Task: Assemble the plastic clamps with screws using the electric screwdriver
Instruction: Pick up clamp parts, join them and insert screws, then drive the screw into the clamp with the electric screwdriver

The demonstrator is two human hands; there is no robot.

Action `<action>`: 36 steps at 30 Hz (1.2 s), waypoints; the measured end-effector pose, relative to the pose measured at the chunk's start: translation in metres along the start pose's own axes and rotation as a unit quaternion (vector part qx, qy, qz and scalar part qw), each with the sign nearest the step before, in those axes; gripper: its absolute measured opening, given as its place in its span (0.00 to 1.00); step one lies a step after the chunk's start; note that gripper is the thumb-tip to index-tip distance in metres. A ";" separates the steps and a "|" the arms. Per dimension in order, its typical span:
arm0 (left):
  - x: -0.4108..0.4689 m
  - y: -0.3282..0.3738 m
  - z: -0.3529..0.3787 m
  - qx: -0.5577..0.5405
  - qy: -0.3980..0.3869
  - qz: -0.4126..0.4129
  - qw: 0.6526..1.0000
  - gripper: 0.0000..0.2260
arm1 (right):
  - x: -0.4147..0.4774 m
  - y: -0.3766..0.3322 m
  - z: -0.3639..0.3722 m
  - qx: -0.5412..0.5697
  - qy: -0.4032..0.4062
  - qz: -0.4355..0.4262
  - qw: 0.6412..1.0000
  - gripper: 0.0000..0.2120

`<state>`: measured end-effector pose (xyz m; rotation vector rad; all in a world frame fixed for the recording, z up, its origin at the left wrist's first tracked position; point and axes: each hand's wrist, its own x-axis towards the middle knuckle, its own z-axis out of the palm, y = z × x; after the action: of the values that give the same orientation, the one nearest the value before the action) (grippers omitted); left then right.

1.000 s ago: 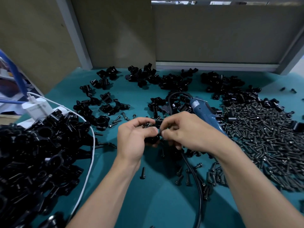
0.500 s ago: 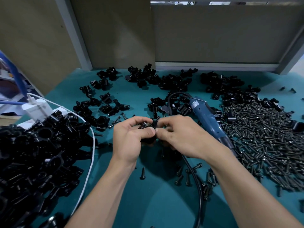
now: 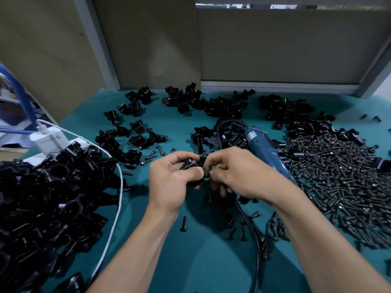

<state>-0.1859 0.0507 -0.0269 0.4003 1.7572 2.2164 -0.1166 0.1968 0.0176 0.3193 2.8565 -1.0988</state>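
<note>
Hands crept forward a bit — left hand (image 3: 170, 182) gripped the clamp (image 3: 191, 164), right hand (image 3: 238, 172) pinched its other side — starting the screw straight by hand looked key.

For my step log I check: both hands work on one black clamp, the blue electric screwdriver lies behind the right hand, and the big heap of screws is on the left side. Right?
One thing is wrong: the head view shows the heap of screws on the right side; the left heap is black clamps. The rest holds.
</note>
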 end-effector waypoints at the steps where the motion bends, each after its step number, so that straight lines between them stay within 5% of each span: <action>1: 0.000 0.000 0.000 0.002 -0.002 0.001 1.000 0.10 | 0.002 0.000 0.002 -0.016 0.009 0.003 1.000 0.12; 7: 0.003 -0.001 0.000 -0.006 0.009 -0.020 1.000 0.09 | -0.002 -0.002 0.003 -0.028 0.009 -0.012 0.999 0.07; 13: 0.000 -0.002 -0.001 -0.009 -0.015 -0.023 1.000 0.10 | 0.002 -0.001 0.010 -0.059 0.019 -0.009 0.998 0.21; 18: 0.002 -0.003 0.002 -0.005 -0.006 -0.026 1.000 0.10 | -0.002 0.001 0.000 0.034 0.010 -0.015 0.999 0.09; 22: 0.001 -0.005 0.003 0.011 -0.010 -0.018 1.000 0.10 | 0.003 0.000 0.007 -0.055 0.030 0.010 0.998 0.14; 28: 0.002 -0.005 0.001 -0.006 0.008 -0.012 1.000 0.10 | -0.002 0.000 0.004 0.031 -0.020 0.003 0.999 0.10; 33: 0.001 -0.007 -0.001 0.004 0.010 0.004 1.000 0.11 | -0.001 0.003 -0.003 -0.030 0.053 0.045 0.997 0.21; 36: 0.001 -0.009 -0.002 0.035 0.029 0.015 0.999 0.12 | -0.006 0.022 -0.031 -0.135 0.215 0.141 0.957 0.10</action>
<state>-0.1872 0.0511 -0.0359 0.3839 1.8757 2.2133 -0.1053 0.2324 0.0268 1.0195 3.1274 -0.6376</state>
